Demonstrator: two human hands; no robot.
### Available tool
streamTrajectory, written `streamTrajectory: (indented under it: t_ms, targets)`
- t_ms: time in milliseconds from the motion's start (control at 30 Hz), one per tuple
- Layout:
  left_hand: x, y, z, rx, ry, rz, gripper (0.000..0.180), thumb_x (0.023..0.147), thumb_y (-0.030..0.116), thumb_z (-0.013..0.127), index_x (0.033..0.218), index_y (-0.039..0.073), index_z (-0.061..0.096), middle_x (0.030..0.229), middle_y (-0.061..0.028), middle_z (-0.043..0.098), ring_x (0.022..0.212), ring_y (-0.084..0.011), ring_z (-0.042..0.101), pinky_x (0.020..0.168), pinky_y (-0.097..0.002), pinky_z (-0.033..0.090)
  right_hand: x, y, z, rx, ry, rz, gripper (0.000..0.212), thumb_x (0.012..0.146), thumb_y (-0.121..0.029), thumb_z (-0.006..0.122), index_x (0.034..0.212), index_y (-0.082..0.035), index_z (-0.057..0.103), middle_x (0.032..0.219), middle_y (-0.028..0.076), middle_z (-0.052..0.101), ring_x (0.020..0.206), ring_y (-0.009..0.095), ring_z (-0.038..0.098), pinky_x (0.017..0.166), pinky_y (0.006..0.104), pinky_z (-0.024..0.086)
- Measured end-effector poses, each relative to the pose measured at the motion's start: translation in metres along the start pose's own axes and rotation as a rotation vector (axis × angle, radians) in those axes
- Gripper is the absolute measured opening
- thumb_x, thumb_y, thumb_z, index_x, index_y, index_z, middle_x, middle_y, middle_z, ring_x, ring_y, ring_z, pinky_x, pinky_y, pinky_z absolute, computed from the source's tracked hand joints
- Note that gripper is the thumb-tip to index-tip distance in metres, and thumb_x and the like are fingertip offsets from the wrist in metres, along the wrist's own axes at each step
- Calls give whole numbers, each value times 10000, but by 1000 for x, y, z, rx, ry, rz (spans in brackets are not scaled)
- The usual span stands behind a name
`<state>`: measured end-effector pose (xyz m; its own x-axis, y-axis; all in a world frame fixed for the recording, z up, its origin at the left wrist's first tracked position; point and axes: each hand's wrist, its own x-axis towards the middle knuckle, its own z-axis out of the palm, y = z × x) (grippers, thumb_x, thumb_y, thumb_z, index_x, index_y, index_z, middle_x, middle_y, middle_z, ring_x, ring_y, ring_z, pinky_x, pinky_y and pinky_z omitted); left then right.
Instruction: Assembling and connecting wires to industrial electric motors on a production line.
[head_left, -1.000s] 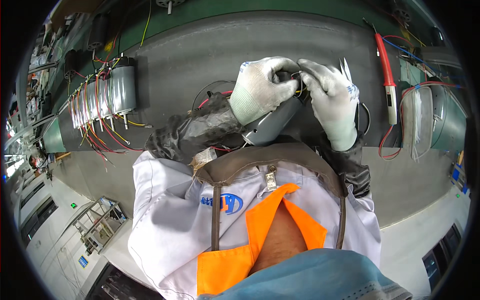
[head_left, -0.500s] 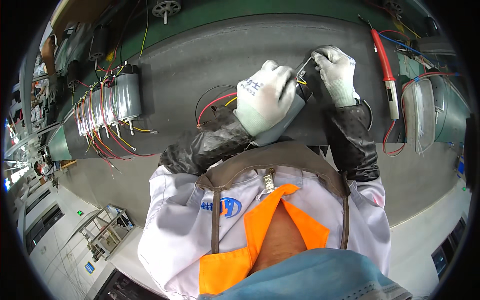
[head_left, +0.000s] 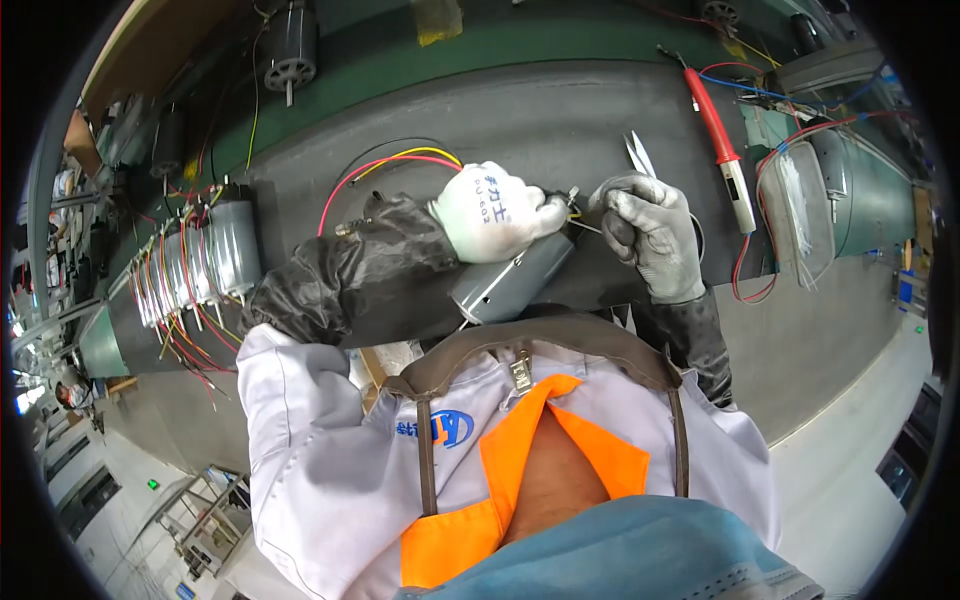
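Motor (head_left: 512,284), grey and cylindrical, lies slanted on the dark bench (head_left: 560,100) before us, our left hand (head_left: 497,213) over its far end. The left fingers are curled, but we cannot tell what they pinch; coloured wires (head_left: 420,155) arc out to their left. Our right hand (head_left: 652,235) is closed narrowly on a thin pale strand (head_left: 587,226), scissors (head_left: 640,158) just beyond.
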<state>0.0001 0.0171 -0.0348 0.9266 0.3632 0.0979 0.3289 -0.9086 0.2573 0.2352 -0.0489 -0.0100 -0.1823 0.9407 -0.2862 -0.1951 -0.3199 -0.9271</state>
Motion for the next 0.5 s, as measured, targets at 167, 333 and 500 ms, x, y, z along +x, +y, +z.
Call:
streamTrajectory:
  t_ms: [167, 333, 500]
  targets:
    - [13, 21, -7, 62, -79, 100, 322, 847, 175, 575, 1157, 86, 563, 790, -99, 676, 648, -306, 686, 533, -446, 519, 85, 27, -8, -896, 222, -1160, 260, 978, -174, 586, 1034, 72, 645, 700, 21, 559, 518, 88, 509, 408, 244, 348]
    - [9, 19, -21, 68, -221, -156, 241, 878, 195, 583, 1078, 61, 594, 856, -111, 680, 738, -300, 696, 604, -447, 534, 50, -19, -2, 92, 12, -42, 273, 986, -111, 573, 1195, 55, 630, 1012, 92, 682, 801, 151, 663, 704, 243, 520]
    - [12, -4, -19, -152, 258, -54, 246, 912, 247, 621, 1051, 46, 655, 932, -142, 680, 847, -291, 688, 723, -409, 554, -32, 23, -68, -1260, 525, -385, 446, 892, -44, 644, 1333, -25, 584, 1189, 190, 655, 984, 287, 663, 834, 361, 535]
